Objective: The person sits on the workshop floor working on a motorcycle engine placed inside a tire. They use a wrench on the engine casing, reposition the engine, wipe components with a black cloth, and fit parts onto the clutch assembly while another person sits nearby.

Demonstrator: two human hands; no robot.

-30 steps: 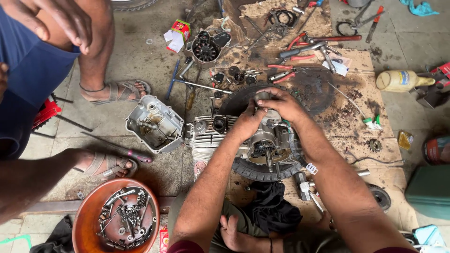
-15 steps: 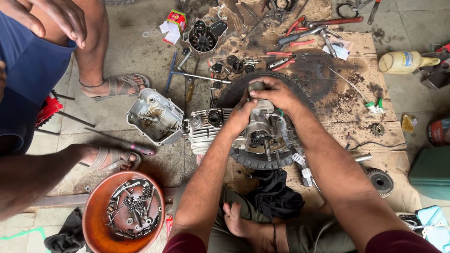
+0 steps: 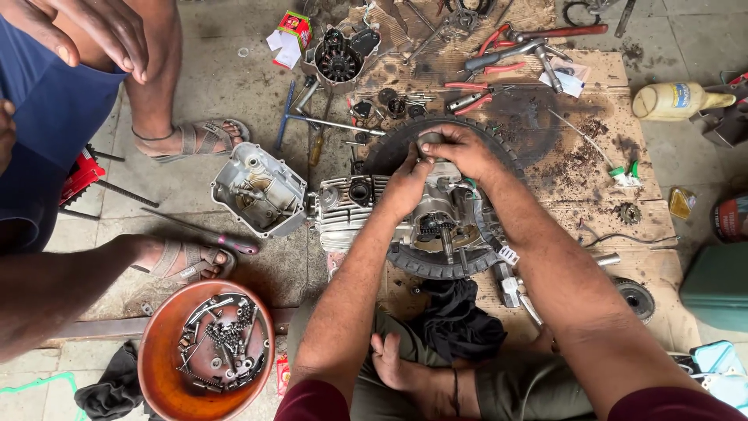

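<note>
A grey motorcycle engine (image 3: 354, 206) lies on a black tyre (image 3: 436, 261) on the floor in front of me. My left hand (image 3: 407, 187) rests on top of the engine's crankcase, fingers curled onto a part at its far side. My right hand (image 3: 458, 150) meets it there, fingers closed on the same small grey part at the engine's far edge. What sits between the fingertips is hidden. The open engine side with its chain and gears (image 3: 432, 228) shows just below my hands.
A loose engine cover (image 3: 257, 191) lies left of the engine. An orange bowl of bolts (image 3: 204, 347) sits at the lower left. Pliers and tools (image 3: 499, 54) litter cardboard beyond. Another person's sandalled feet (image 3: 191, 140) stand at left. A yellow bottle (image 3: 678, 101) lies right.
The view has shifted, so the engine sits lower in the frame. Both hands stay on the engine's far edge with only small finger movement.
</note>
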